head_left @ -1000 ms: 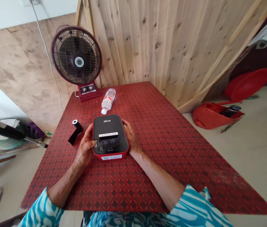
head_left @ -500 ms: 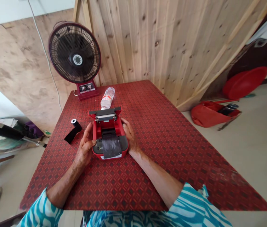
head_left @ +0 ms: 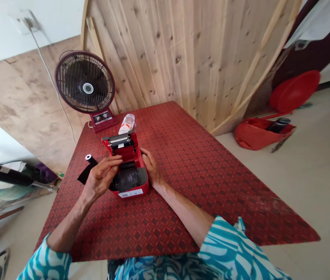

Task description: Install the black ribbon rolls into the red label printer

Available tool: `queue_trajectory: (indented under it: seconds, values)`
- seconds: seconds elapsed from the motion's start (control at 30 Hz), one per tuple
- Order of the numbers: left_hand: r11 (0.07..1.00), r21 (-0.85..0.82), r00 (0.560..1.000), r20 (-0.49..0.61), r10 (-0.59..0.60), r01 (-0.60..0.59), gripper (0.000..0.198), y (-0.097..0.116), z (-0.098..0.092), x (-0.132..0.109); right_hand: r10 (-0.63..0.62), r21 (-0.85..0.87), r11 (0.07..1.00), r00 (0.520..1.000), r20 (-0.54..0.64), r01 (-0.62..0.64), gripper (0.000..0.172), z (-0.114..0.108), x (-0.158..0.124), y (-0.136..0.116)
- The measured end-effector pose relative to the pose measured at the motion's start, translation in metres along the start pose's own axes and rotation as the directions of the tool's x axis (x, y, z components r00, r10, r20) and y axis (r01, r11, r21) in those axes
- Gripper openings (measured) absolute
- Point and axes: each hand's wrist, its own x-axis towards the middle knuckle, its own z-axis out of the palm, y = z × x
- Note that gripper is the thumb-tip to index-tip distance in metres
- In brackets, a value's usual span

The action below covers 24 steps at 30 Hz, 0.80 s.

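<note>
A red and grey label printer (head_left: 142, 177) sits on the table with its lid (head_left: 120, 142) raised. Black ribbon (head_left: 127, 179) lies across its front, above a white sticker. My right hand (head_left: 152, 167) grips the printer's right side, fingers bent along it. Over the printer's left edge is my left hand (head_left: 99, 177), its fingers stretched toward the inside and thumb apart below them; I see nothing held in it. Partly behind that hand, a small roll of black ribbon (head_left: 88, 158) stands with a loose strip hanging off it.
Behind the printer lies a clear plastic bottle (head_left: 127, 123). A dark red fan (head_left: 87, 88) stands at the table's back left, its cord running up to a wall socket (head_left: 25, 22). Patterned red cloth covers the table (head_left: 200, 194). On the floor at right rests a red bag (head_left: 251, 136).
My left hand has left the printer's side and risen over its opening. The printer is turned slightly, while my right hand stays on it. The view has shifted.
</note>
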Motion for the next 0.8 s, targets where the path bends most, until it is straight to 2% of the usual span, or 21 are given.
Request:
queue_trajectory:
  seconds: [0.07,0.13,0.23,0.33,0.4,0.47,0.57,0.67,0.8]
  values:
    - [0.986,0.156,0.976,0.217,0.015,-0.050,0.021,0.007,-0.001,0.021,-0.010,0.007,1.000,1.000,0.000,0.010,0.041,0.000,0.000,0.000]
    - [0.932,0.349,0.937,0.348,-0.035,-0.094,0.020,0.006,0.002,0.042,-0.019,0.004,1.000,1.000,0.005,0.019,0.041,0.000,0.000,-0.001]
    - [0.807,0.567,0.877,0.459,-0.143,-0.166,0.022,0.000,0.008,0.065,-0.026,-0.001,1.000,1.000,0.009,0.026,0.040,0.000,0.001,-0.001]
    - [0.737,0.622,0.795,0.574,-0.199,-0.264,0.024,-0.004,0.013,0.074,-0.034,0.012,0.999,0.999,0.002,0.033,0.038,0.000,0.002,-0.001]
    - [0.722,0.631,0.771,0.599,-0.219,-0.285,0.025,-0.004,0.014,0.074,-0.038,0.016,0.999,0.999,-0.001,0.038,0.037,0.001,0.003,0.000]
    - [0.728,0.631,0.771,0.593,-0.231,-0.267,0.024,-0.005,0.013,0.073,-0.037,0.016,0.999,0.999,-0.001,0.037,0.037,0.001,0.003,0.000]
    - [0.787,0.574,0.790,0.581,-0.197,-0.226,0.021,-0.007,0.010,0.070,-0.037,0.022,0.999,0.999,-0.002,0.037,0.037,0.001,0.003,0.000]
    - [0.826,0.524,0.859,0.501,-0.103,-0.207,0.024,-0.001,0.008,0.063,-0.043,0.026,0.999,0.999,-0.002,0.043,0.036,0.000,0.003,-0.001]
    - [0.886,0.431,0.934,0.358,0.006,-0.171,0.033,0.022,-0.004,0.047,-0.039,0.024,0.999,0.999,0.004,0.039,0.037,0.000,0.002,-0.001]
